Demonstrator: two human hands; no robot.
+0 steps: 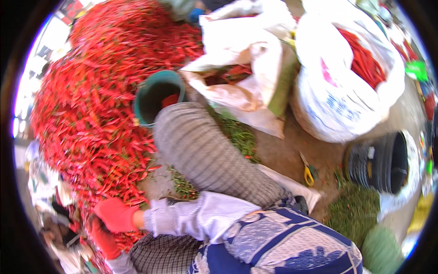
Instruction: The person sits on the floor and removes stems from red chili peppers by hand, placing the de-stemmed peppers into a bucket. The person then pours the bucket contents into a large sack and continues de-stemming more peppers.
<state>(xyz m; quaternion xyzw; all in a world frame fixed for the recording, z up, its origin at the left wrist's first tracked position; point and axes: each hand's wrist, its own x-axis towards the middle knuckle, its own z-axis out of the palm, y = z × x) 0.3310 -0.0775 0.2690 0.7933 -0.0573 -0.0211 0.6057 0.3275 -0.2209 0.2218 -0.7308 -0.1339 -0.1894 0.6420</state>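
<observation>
Both hands are gloved in red and meet at the lower left, over the near edge of a large heap of red chili peppers (99, 113). My right hand (116, 215) lies above and against my left hand (102, 238), whose glove looks dark near the fingertips. The fingers are mostly hidden, so whether they hold a pepper cannot be made out. Beside the heap, near my raised knee, a teal bucket (141, 102) has something red inside.
An open woven sack (236, 94) with some peppers stands beyond my knee. To its right is a white sack (335, 109) of red peppers. Yellow-handled scissors (308, 174) lie on the floor near dark stacked buckets (369, 162) and a pile of green stems (352, 203).
</observation>
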